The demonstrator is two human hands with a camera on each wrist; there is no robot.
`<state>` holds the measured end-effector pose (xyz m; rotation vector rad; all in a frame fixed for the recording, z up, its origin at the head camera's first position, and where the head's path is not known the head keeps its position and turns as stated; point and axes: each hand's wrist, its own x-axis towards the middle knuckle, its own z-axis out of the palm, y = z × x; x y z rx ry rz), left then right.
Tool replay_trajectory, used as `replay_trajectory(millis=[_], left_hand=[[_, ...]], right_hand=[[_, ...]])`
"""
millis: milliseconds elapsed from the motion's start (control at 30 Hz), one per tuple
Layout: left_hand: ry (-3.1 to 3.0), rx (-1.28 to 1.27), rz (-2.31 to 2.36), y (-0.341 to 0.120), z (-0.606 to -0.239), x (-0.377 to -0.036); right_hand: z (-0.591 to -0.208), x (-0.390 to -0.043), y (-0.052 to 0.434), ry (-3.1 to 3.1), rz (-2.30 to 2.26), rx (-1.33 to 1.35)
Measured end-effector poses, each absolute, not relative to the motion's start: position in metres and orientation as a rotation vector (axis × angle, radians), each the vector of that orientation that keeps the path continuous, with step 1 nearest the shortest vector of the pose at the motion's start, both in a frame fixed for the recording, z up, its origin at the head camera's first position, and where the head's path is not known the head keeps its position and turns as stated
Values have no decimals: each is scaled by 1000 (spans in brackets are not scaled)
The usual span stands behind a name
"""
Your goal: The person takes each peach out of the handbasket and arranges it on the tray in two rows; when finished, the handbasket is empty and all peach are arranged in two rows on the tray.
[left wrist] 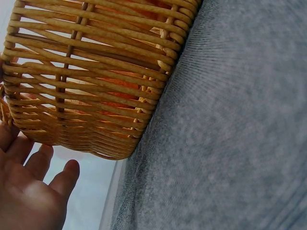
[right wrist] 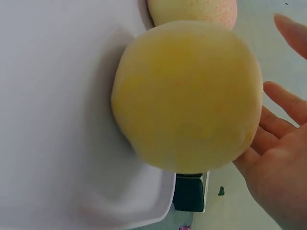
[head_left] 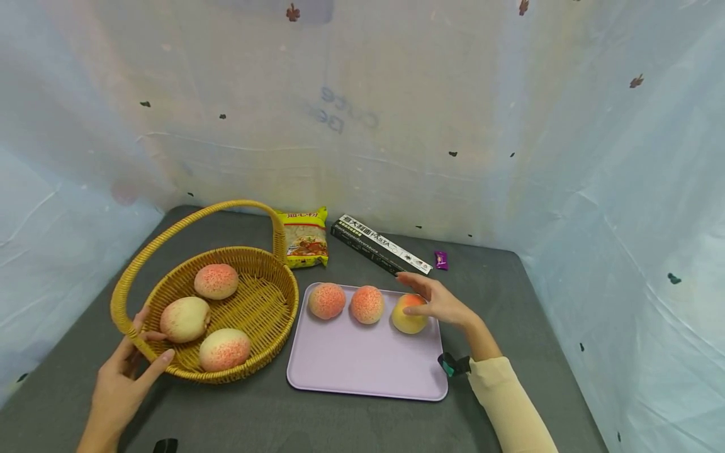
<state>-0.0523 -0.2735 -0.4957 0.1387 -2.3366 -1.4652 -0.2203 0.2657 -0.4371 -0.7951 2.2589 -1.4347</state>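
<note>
Grasping the yellow peach (head_left: 406, 323) on the tray (head_left: 368, 365) appears the current step: the right hand (head_left: 440, 303), fingers spread and holding nothing, should next close round it, while the left hand (head_left: 121, 375) grips the basket (head_left: 259, 308).

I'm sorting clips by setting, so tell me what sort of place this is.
Probably a makeshift recording booth: pale sheeting hangs behind and beside a dark grey table, where a wicker basket and a lilac tray are set out.
</note>
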Motion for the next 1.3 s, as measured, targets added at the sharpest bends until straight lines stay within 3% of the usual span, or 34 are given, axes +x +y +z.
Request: replay_trajectory(millis=[1300], left_hand=[[-2319,95,-1460,-275,-498,-54]], right_hand=[[-415,-231,197,2173,-1408,-1005]])
